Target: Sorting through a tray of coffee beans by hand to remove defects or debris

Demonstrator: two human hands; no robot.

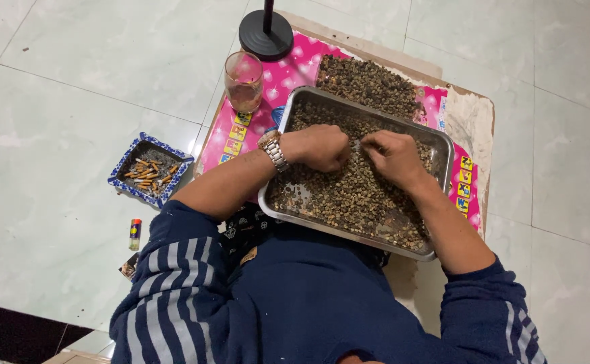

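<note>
A metal tray (436, 143) full of small brownish-green seeds or husks (349, 195) rests on a low table in front of me. My left hand (322, 147), with a metal wristwatch (273, 149) on the wrist, lies curled among the seeds near the tray's middle. My right hand (393, 155) is beside it, fingers pinched down into the seeds. Whether either hand grips any seeds is hidden by the fingers. A loose heap of the same seeds (369, 81) lies on the pink cloth beyond the tray.
A glass (244, 82) with a little liquid stands at the table's left, a black round stand base (266, 34) behind it. On the tiled floor to the left sit a blue-and-white ashtray (149, 168) with several butts and a small lighter (134, 233).
</note>
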